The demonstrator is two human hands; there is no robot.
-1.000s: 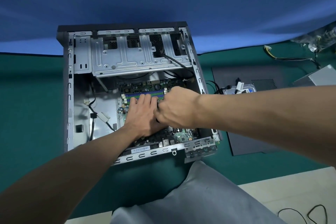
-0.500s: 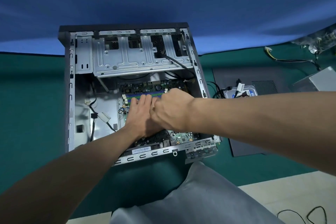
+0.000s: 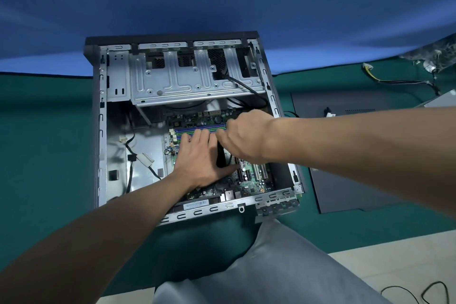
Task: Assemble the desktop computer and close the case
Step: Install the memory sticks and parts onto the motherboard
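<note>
Head view: the computer case (image 3: 100,131) lies on its side near the back edge of the green counter (image 3: 44,155), with its open side facing up. The motherboard (image 3: 249,180) is already seated in the case, and memory sticks (image 3: 197,128) fill the slots along its far side.

The left hand (image 3: 197,158) lies flat with its fingers straight, pressing on a dark part (image 3: 222,158) at the middle of the board. The right hand (image 3: 244,138) touches it from the right with its fingers curled. I cannot tell whether it grips anything, because its own back hides the fingertips. The step looks like seating or fastening that dark part, probably the cooler.

Much seems left to do:
- The drive cage (image 3: 187,81) stands empty.
- A loose cable (image 3: 144,159) lies unplugged on the case floor.
- The power supply (image 3: 441,100) sits outside, at the counter's right edge.
- A wire bundle (image 3: 394,80) trails near the power supply.
- The side panel (image 3: 345,195) lies flat just beside the case on the right, so closing the case comes last.

The right forearm crosses over the panel and hides whatever lies behind it. A black cable running down from the drive cage toward the board's far right corner passes close to the right hand and could get in the way.
</note>
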